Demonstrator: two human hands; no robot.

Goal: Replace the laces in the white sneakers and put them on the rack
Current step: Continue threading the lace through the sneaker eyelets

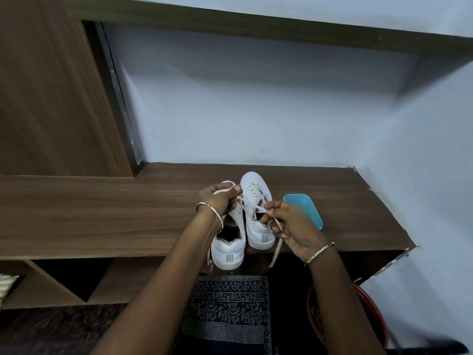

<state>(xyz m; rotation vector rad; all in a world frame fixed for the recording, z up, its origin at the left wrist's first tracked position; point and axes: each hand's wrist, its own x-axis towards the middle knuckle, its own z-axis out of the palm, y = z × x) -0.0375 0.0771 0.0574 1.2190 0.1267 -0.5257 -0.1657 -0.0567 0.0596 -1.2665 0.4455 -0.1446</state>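
Observation:
Two white sneakers stand side by side on the brown wooden shelf top point(102, 213), toes pointing away from me. The left sneaker point(229, 252) sits nearer the front edge, the right sneaker point(256, 190) a little further back. A cream lace point(253, 206) runs across the right sneaker between my hands. My left hand point(220, 198) pinches one end of it above the left sneaker's toe. My right hand point(289, 224) pinches the other end, and the loose tail hangs down past the shelf's front edge.
A light blue tray point(305, 204) lies on the shelf just right of the sneakers, partly behind my right hand. Open wooden compartments point(64, 280) sit below the shelf top. A red tub point(371, 313) stands on the floor at the lower right, a dark patterned cloth point(230, 303) below the sneakers.

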